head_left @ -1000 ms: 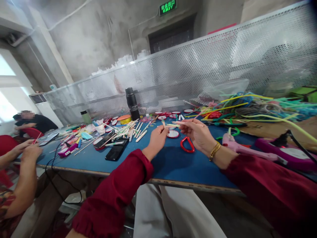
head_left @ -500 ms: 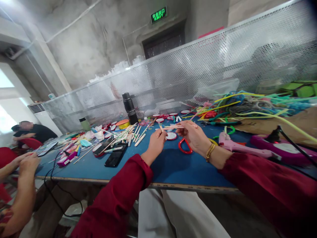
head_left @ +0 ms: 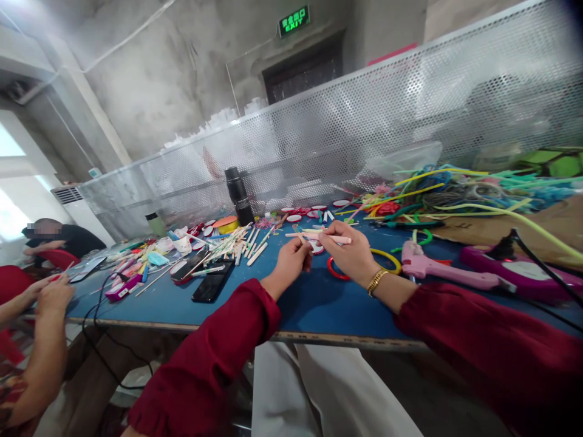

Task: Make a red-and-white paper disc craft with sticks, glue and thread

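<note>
The right hand (head_left: 351, 250) has shifted left over the red loop (head_left: 331, 269), pinching a pale stick (head_left: 340, 240) near the thin strip (head_left: 301, 239) the left hand (head_left: 290, 260) pinches above the table (head_left: 300, 309), seemingly aligning them, the next move likely needing steadiness.

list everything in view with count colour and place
table: one, blue, centre
mesh panel: one, silver, behind table
exit sign: one, green, upper middle
tall bottle: one, black, by mesh panel
short bottle: one, green, farther left
phone: at least one, black, left
sticks: many, pale, beside phone
clutter: uncountable, mixed, left
glue gun: one, pink, right
rings: two or more, red, yellow, left of glue gun
devices: two, purple, left and right
strands: many, multicoloured, rear right
co-workers: two, black, patterned clothes, left
left grip: one, red-sleeved, pinching thin piece
right grip: one, red-sleeved, holding pinkish stick
</note>
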Available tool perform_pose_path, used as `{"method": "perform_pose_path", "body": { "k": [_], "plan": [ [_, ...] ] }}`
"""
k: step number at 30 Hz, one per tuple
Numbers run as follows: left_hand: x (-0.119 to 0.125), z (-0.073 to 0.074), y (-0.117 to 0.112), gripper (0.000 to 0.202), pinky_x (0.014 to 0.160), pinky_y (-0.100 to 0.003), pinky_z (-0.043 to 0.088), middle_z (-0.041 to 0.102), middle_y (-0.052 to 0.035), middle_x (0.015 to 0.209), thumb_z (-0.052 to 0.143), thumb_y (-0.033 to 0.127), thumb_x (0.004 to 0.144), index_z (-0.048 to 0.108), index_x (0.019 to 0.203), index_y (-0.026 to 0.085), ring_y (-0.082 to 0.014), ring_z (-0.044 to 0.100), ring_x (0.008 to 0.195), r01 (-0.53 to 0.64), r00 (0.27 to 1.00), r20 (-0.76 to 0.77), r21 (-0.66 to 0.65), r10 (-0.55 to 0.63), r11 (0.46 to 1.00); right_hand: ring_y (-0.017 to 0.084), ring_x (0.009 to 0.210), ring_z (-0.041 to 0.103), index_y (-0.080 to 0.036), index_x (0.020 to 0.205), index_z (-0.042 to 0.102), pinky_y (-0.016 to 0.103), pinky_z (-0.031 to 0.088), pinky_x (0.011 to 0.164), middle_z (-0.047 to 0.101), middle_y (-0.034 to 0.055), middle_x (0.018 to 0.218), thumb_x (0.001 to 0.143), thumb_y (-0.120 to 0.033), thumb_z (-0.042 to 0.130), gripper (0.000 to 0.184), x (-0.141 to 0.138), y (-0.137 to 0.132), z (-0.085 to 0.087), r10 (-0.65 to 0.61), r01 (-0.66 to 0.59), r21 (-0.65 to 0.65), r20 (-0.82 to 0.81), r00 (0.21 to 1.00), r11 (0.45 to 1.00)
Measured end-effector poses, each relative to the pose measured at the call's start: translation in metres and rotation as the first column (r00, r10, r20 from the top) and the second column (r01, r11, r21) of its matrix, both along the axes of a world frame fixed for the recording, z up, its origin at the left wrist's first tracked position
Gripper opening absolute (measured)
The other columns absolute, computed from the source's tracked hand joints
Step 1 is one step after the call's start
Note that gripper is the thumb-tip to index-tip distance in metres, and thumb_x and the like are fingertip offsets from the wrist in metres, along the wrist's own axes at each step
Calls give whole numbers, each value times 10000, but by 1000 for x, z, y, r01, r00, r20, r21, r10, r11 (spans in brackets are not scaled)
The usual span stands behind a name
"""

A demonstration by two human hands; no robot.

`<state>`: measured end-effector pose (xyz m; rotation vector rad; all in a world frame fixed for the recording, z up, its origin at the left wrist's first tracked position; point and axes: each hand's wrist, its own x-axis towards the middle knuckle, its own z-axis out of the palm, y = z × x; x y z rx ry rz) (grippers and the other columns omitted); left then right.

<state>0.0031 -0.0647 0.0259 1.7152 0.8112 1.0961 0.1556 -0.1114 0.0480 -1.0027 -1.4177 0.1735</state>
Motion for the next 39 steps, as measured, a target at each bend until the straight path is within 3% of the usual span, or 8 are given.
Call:
{"method": "perform_pose_path", "body": {
  "k": [8, 17, 25, 33, 39],
  "plan": [
    [2, -1, -1, 207, 443, -231, 356, 557, 47, 566, 576, 374, 908, 508, 831, 195, -103, 510, 407, 64, 997, 49, -104, -59, 993, 163, 622, 531, -236, 678, 570, 289, 407, 586, 618, -3, 646, 824, -313, 603, 168, 1, 3, -3, -8, 8, -2, 60, 998, 1000],
    [1, -5, 2, 301, 488, -234, 370, 586, 37, 621, 602, 476, 913, 519, 876, 189, -111, 558, 460, 73, 996, 54, -68, -70, 995, 161, 604, 493, -239, 678, 537, 294, 385, 574, 575, -12, 624, 807, -337, 612, 178, 1, 7, -7, 9, -7, -31, 58, 998, 1000],
    [0, -4, 0, 326, 483, -227, 331, 604, 28, 628, 612, 491, 906, 509, 861, 186, -115, 585, 484, 52, 998, 25, -73, -50, 996, 162, 600, 498, -244, 673, 523, 291, 378, 581, 575, -12, 614, 801, -322, 595, 166, -2, -2, 0, -14, 16, -23, 123, 992, 1000],
    [2, -1, -3, 322, 461, -215, 303, 602, 31, 614, 602, 497, 901, 513, 873, 188, -108, 589, 478, 26, 1000, -7, -98, -27, 995, 161, 603, 500, -243, 685, 507, 292, 351, 587, 585, -7, 629, 827, -333, 585, 186, -1, -3, -1, -87, 89, 0, 209, 974, 996],
    [0, -2, -4, 265, 448, -210, 302, 608, 28, 636, 566, 451, 928, 519, 900, 192, -113, 595, 485, 58, 998, -4, -111, -59, 992, 153, 578, 497, -237, 694, 532, 292, 348, 582, 572, -15, 609, 859, -332, 579, 196, 8, 6, -4, -163, 153, 65, 172, 972, 986]
  ]
}}
